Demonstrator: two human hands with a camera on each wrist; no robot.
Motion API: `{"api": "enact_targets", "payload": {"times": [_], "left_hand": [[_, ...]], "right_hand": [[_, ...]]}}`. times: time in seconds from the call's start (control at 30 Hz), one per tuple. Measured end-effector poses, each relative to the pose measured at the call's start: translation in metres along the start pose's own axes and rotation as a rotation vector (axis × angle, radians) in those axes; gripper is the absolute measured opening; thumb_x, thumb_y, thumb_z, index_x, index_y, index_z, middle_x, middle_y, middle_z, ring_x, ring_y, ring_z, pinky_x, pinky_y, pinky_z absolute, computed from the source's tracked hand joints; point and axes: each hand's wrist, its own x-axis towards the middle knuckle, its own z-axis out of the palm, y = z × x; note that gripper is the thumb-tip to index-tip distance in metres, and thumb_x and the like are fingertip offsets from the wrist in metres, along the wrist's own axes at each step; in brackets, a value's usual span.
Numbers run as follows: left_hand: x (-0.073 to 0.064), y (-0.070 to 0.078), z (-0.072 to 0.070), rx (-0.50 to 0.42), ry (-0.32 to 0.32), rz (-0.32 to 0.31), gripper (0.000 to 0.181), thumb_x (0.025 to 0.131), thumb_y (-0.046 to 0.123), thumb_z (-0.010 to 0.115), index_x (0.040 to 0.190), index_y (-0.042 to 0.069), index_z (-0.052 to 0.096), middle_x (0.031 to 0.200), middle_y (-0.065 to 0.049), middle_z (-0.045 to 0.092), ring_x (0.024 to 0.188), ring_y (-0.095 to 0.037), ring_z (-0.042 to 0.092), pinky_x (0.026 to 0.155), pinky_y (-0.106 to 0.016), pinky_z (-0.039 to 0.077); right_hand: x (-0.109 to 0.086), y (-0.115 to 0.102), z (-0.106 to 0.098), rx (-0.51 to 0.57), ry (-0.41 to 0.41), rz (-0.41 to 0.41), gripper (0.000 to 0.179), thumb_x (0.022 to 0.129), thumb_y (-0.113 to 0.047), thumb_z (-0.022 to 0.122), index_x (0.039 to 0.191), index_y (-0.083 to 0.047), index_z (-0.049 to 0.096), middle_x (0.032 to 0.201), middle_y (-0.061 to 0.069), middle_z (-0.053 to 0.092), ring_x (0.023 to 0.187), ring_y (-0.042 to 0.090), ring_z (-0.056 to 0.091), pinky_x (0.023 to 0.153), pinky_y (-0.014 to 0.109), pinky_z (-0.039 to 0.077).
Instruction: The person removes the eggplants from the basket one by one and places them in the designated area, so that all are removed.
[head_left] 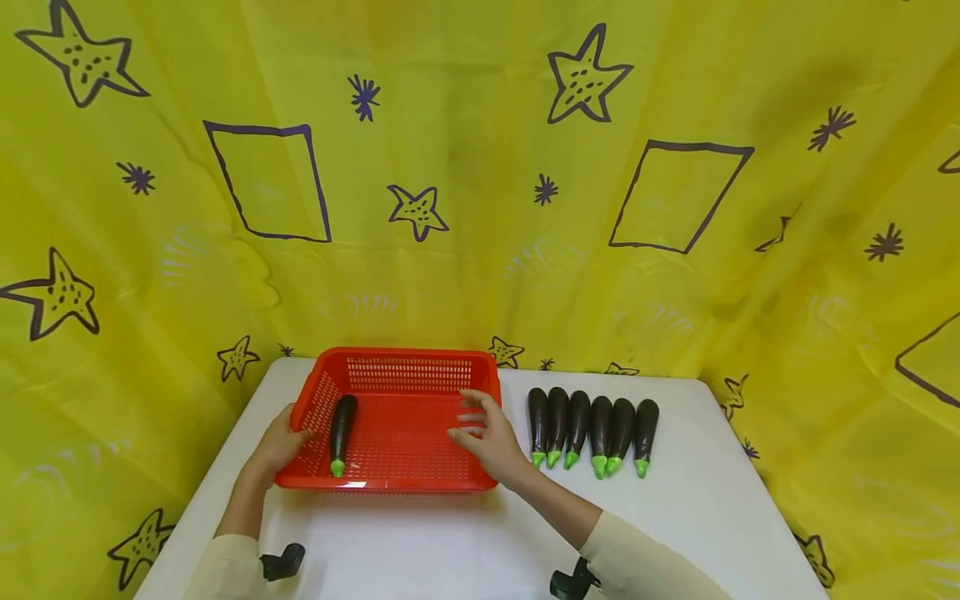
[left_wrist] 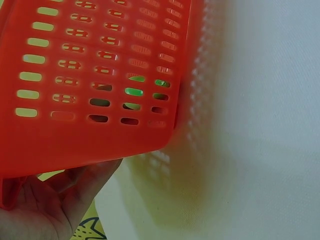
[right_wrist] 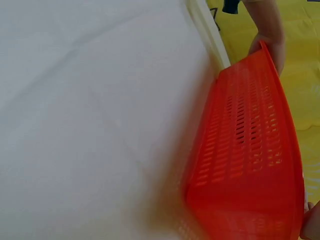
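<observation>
A red plastic basket [head_left: 420, 479] with slotted walls stands on the white table, one eggplant [head_left: 342, 433] lying along its left side, green stem end toward the front. At the basket's left rim my left hand [head_left: 279, 442] grips it, the thumb over the edge inside; in the left wrist view the fingers [left_wrist: 92, 187] go under the rim from outside. My right hand [head_left: 491, 442] is over the basket's right side, its fingers apart, loosely bent and holding nothing. Only a sliver of the right hand [right_wrist: 312, 222] shows in the right wrist view, beside the rim.
Right of the basket, several eggplants [head_left: 577, 429] lie side by side in a row, green ends toward the front. Yellow cloth [head_left: 480, 275] with drawn stars hangs behind and beside the white table [head_left: 397, 542].
</observation>
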Motion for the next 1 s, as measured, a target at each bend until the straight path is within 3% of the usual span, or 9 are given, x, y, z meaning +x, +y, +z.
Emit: {"api": "enact_targets", "payload": {"times": [0.13, 0.27, 0.43, 0.7, 1.0], "left_hand": [[0.001, 0.000, 0.001, 0.009, -0.002, -0.004, 0.045, 0.101, -0.003, 0.050, 0.141, -0.016, 0.034, 0.118, -0.035, 0.057, 0.097, -0.036, 0.064, 0.077, -0.042, 0.057], [0.001, 0.000, 0.001, 0.013, -0.004, -0.006, 0.045, 0.101, -0.003, 0.050, 0.140, -0.015, 0.034, 0.119, -0.035, 0.057, 0.097, -0.035, 0.064, 0.077, -0.042, 0.058], [0.002, -0.001, 0.000, 0.008, -0.007, -0.014, 0.045, 0.101, -0.002, 0.050, 0.142, -0.015, 0.034, 0.121, -0.035, 0.057, 0.098, -0.035, 0.065, 0.077, -0.042, 0.058], [0.002, -0.004, 0.001, 0.005, -0.003, -0.010, 0.044, 0.101, -0.002, 0.050, 0.141, -0.014, 0.035, 0.119, -0.034, 0.058, 0.096, -0.033, 0.065, 0.076, -0.041, 0.059], [0.002, -0.003, 0.000, 0.002, 0.007, 0.002, 0.043, 0.100, -0.003, 0.051, 0.139, -0.015, 0.036, 0.117, -0.034, 0.058, 0.095, -0.034, 0.065, 0.075, -0.039, 0.057]], "right_hand": [[0.009, -0.006, 0.012, 0.049, -0.002, 0.081, 0.063, 0.097, -0.009, 0.074, 0.150, 0.004, 0.042, 0.140, 0.023, 0.051, 0.126, 0.049, 0.053, 0.098, 0.045, 0.054], [0.020, -0.010, 0.025, 0.065, 0.004, 0.165, 0.064, 0.097, -0.014, 0.075, 0.150, 0.001, 0.044, 0.138, 0.021, 0.052, 0.122, 0.039, 0.056, 0.094, 0.045, 0.054], [0.037, -0.009, 0.041, 0.134, -0.013, 0.278, 0.066, 0.096, -0.015, 0.076, 0.151, 0.001, 0.042, 0.140, 0.026, 0.049, 0.115, 0.032, 0.061, 0.100, 0.052, 0.051], [0.064, -0.001, 0.058, 0.300, -0.011, 0.378, 0.069, 0.095, -0.006, 0.076, 0.151, 0.010, 0.038, 0.130, 0.028, 0.054, 0.123, 0.048, 0.060, 0.105, 0.051, 0.050], [0.081, 0.009, 0.071, 0.317, -0.046, 0.427, 0.072, 0.097, -0.009, 0.074, 0.153, 0.009, 0.034, 0.123, 0.023, 0.064, 0.127, 0.047, 0.059, 0.106, 0.052, 0.049]]}}
